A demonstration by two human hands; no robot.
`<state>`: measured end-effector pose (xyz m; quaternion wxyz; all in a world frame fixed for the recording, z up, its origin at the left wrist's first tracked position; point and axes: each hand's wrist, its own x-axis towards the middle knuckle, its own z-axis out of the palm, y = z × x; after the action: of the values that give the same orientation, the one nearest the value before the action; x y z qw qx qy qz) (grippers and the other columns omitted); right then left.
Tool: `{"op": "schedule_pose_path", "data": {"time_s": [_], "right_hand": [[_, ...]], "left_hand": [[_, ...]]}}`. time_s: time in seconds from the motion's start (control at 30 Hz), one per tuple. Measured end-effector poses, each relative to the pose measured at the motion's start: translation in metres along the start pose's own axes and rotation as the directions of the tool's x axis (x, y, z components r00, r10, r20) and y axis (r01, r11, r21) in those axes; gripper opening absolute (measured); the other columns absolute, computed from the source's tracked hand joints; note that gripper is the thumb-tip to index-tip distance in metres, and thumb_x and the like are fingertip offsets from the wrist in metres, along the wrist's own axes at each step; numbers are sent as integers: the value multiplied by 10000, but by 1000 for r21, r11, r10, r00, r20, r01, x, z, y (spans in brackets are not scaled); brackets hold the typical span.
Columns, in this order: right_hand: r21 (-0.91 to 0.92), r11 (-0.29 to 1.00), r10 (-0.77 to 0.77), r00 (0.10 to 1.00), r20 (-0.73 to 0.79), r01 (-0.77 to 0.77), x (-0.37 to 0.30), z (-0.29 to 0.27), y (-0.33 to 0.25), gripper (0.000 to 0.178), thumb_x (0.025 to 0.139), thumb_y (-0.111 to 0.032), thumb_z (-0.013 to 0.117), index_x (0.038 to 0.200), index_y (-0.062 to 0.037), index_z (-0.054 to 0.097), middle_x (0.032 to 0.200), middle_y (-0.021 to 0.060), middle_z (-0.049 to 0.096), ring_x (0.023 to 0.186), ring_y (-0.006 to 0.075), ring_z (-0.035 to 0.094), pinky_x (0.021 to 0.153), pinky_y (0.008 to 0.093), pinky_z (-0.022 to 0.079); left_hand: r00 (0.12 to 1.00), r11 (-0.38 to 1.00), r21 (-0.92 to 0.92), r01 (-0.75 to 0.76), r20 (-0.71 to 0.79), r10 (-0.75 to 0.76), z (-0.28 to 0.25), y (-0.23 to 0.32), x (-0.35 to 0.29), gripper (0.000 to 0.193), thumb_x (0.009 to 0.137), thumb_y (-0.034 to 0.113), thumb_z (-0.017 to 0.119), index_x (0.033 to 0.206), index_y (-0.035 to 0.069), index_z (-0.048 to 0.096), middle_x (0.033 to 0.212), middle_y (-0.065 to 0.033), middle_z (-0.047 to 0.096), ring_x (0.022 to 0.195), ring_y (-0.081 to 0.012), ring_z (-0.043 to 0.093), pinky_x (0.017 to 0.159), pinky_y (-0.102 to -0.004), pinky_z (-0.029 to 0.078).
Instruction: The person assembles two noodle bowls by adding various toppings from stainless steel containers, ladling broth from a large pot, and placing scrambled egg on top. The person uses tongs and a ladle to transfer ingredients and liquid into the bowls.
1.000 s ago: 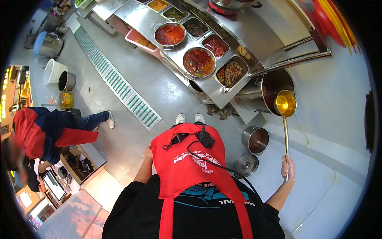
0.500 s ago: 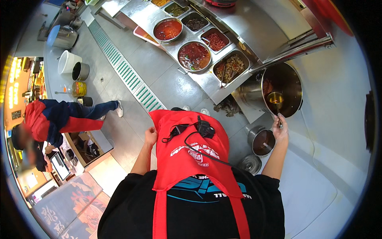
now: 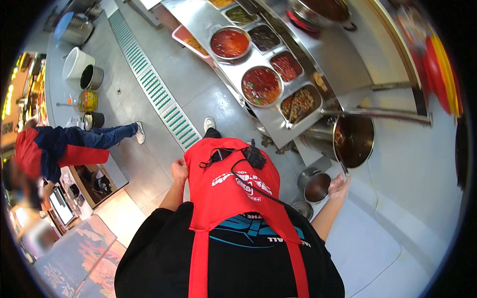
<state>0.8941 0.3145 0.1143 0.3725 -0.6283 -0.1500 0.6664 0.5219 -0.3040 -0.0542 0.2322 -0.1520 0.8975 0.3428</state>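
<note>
My right hand (image 3: 339, 186) is at the handle end of a metal ladle (image 3: 342, 163); its fingers are smeared, so whether they still grip it is unclear. The ladle's other end is inside a tall metal pot (image 3: 370, 139) of dark reddish-brown liquid, its handle over the near rim. Just left of that hand stands a smaller metal pot (image 3: 317, 187) with brown liquid. My left hand (image 3: 180, 170) hangs beside my red apron (image 3: 231, 174), its fingers curled with nothing visible in them.
Ahead runs a steel counter (image 3: 293, 133) with bowls of red sauce (image 3: 262, 87) and trays of toppings (image 3: 300, 104). A metal rail (image 3: 382, 114) juts out above the tall pot. A drain grating (image 3: 154, 89) crosses the floor. Another person (image 3: 64, 149) stands at the left.
My right hand has drawn back towards me, from higher on the ladle to its handle end. The ladle's bowl has gone down into the tall pot. One of my shoes has come forward.
</note>
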Motion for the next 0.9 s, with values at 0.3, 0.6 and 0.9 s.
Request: {"op": "schedule_pose_path", "data": {"time_s": [0.3, 0.6, 0.9], "right_hand": [[-353, 908, -274, 957, -95, 224, -111, 167, 143, 266, 986, -407, 645, 956, -143, 621, 660, -61, 409, 549, 83, 378, 501, 275, 303], [-766, 519, 223, 805, 550, 380, -228, 408, 262, 353, 997, -387, 711, 1149, -72, 668, 724, -35, 581, 537, 53, 497, 430, 223, 355], [-666, 744, 367, 871, 326, -64, -152, 506, 369, 321, 1033, -346, 645, 1211, -79, 629, 959, 14, 693, 688, 98, 572, 558, 260, 461]], "left_hand": [[997, 993, -111, 39, -66, -47, -96, 88, 120, 411, 979, 381, 683, 923, -13, 785, 795, -158, 748, 765, -242, 727, 728, -389, 546], [901, 874, -356, -331, 158, 405, -124, 250, 233, 381, 1007, 310, 677, 1083, -60, 726, 925, -130, 772, 847, -163, 704, 804, -317, 550], [562, 634, -205, -746, 317, 764, -62, 505, 309, 350, 998, 278, 662, 1191, -13, 698, 1114, -201, 744, 1026, -309, 726, 922, -401, 560]]}}
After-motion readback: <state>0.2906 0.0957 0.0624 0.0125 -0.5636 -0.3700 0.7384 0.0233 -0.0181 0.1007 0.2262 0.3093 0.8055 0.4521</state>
